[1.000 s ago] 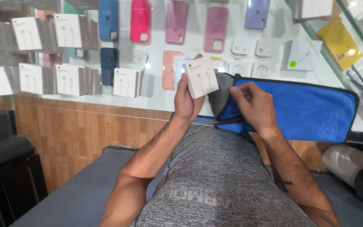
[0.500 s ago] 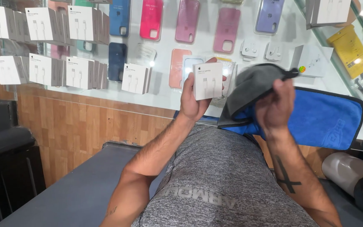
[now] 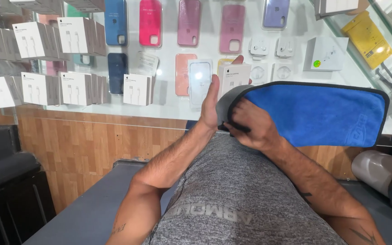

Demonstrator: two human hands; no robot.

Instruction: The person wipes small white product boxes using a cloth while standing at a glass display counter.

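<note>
My left hand (image 3: 210, 105) holds a small white box (image 3: 233, 78) upright in front of the glass display counter. My right hand (image 3: 251, 124) grips the grey-backed corner of a blue microfibre cloth (image 3: 323, 113) and presses it against the lower side of the box. The rest of the cloth lies spread on the counter top to the right. Part of the box is hidden behind the cloth and my fingers.
Inside the glass counter (image 3: 169, 111) lie coloured phone cases (image 3: 149, 22), rows of white cable boxes (image 3: 75, 86), a white box with a green sticker (image 3: 325, 54) and a yellow packet (image 3: 367, 38). Wood panelling (image 3: 91, 145) runs below. A white cylinder (image 3: 377, 165) stands at the right.
The cloth corner, lifted high over my right hand half a second ago, has come down against the box. The box sits lower and closer to the cloth.
</note>
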